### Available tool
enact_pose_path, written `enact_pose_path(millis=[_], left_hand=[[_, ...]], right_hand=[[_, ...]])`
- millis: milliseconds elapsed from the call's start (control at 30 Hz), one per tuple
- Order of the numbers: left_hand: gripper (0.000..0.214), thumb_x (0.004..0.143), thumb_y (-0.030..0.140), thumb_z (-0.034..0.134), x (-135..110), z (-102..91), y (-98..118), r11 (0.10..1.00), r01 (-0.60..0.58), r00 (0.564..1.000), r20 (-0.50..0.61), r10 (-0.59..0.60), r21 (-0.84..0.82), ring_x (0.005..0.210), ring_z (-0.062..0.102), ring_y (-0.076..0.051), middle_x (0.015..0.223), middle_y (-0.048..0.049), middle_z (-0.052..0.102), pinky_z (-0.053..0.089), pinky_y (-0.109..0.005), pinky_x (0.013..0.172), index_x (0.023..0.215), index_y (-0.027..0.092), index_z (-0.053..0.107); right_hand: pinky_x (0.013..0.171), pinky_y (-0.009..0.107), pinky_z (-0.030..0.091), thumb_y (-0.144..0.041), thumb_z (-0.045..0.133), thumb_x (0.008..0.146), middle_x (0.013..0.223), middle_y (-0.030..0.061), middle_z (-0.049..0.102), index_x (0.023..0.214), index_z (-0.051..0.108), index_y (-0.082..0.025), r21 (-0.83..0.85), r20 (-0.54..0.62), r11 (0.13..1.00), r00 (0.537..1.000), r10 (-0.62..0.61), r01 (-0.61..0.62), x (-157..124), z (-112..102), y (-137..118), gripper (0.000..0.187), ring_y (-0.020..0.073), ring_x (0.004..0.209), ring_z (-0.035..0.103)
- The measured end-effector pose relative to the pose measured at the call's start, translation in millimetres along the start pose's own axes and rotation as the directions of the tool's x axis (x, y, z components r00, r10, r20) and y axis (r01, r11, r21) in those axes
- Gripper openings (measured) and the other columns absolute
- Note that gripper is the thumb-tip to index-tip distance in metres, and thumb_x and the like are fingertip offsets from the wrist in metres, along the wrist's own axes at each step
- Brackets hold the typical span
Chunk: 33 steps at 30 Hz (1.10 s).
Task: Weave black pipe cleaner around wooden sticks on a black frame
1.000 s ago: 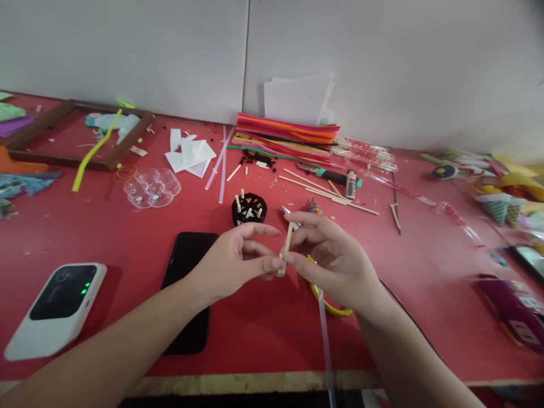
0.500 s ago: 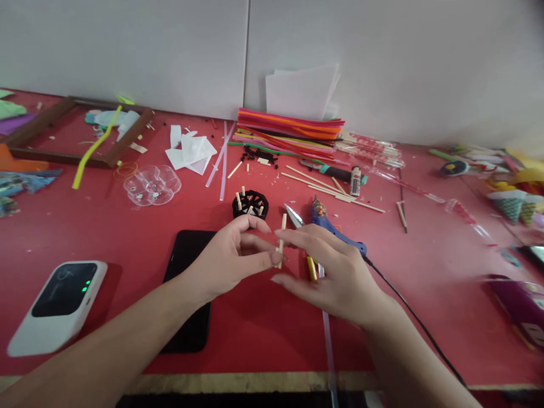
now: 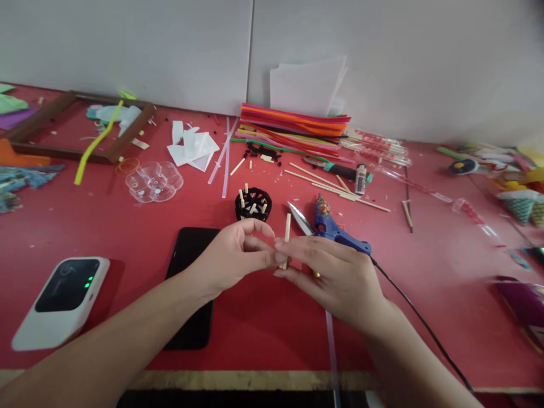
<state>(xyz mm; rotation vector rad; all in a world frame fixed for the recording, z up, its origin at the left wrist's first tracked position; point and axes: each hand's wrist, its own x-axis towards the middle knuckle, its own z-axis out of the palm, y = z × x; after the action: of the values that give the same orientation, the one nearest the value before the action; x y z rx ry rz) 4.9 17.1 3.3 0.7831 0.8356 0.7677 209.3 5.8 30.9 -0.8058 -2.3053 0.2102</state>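
Note:
Between my two hands a short pale wooden stick stands nearly upright. My left hand pinches its lower part between thumb and fingers. From the other side my right hand closes its thumb and fingertips on the same stick; the exact contact is partly hidden. Just beyond my left fingers sits a round black open-work piece with several short wooden pegs standing up from it. A blue glue gun lies beyond my right hand, beside a pointed metal blade whose handle is mostly covered.
A black phone lies under my left forearm, with a white device farther left. Behind are pipe cleaners, wooden sticks, paper scraps, a clear plastic palette and a brown frame. The glue gun's cord runs right.
My right thumb and fingers have come in from slightly apart and closed around the stick. My left hand keeps its pinch. The whole view has shifted slightly.

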Motion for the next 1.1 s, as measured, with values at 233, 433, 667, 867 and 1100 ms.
enact_pose_path(millis=[233,433,667,867,1100], left_hand=[[0.05,0.066,0.028,0.099,0,-1.6,1,1.0,0.007,0.999,0.039,-0.008,0.016,0.071,0.074,-0.009,0.075,0.0035,0.08,0.053,-0.019,0.073,0.099,0.018,0.063],[0.046,0.066,0.021,0.098,-1,-2.4,1,0.999,-0.038,0.996,0.079,0.036,0.031,0.065,0.07,-0.005,0.069,0.0076,0.076,0.05,-0.016,0.066,0.092,0.018,0.06],[0.053,0.061,0.021,0.1,-2,1.3,3,1.0,0.006,0.997,0.071,-0.006,-0.005,0.063,0.069,-0.006,0.066,0.0059,0.076,0.05,-0.018,0.067,0.091,0.018,0.056],[0.059,0.056,0.023,0.102,0,1.8,4,1.0,0.023,0.998,0.055,-0.023,-0.004,0.064,0.069,-0.009,0.067,0.0046,0.076,0.048,-0.02,0.066,0.089,0.019,0.053],[0.056,0.062,0.028,0.1,-2,6.1,2,0.999,-0.043,0.998,0.04,0.043,0.002,0.064,0.069,-0.009,0.067,0.0066,0.072,0.052,-0.023,0.068,0.084,0.019,0.049]], right_hand=[[0.089,0.02,0.063,-0.018,0.069,0.098,0.094,0.0018,0.082,0.11,0.07,-0.016,0.003,-0.042,1.0,0.999,-0.015,0.015,-3,3,-1,0.012,0.0119,0.093,0.079],[0.089,0.017,0.062,-0.016,0.071,0.097,0.09,-0.0003,0.08,0.111,0.07,-0.017,0.068,-0.05,0.997,0.998,-0.023,0.026,-3,5,-2,0.014,0.0104,0.093,0.078],[0.089,0.02,0.063,-0.015,0.071,0.096,0.094,0.0018,0.081,0.117,0.068,-0.016,-0.029,-0.072,0.999,0.997,-0.029,0.027,-3,5,-4,0.022,0.012,0.092,0.079],[0.084,0.022,0.064,-0.012,0.07,0.096,0.085,-0.0016,0.078,0.113,0.069,-0.018,0.026,-0.055,0.999,0.998,-0.037,0.039,-3,6,-3,0.018,0.0121,0.088,0.077],[0.094,0.036,0.065,-0.026,0.073,0.095,0.112,0.0057,0.08,0.137,0.061,-0.025,0.023,0.069,0.999,0.997,0.025,-0.026,-7,-12,0,0.043,0.0214,0.108,0.077]])
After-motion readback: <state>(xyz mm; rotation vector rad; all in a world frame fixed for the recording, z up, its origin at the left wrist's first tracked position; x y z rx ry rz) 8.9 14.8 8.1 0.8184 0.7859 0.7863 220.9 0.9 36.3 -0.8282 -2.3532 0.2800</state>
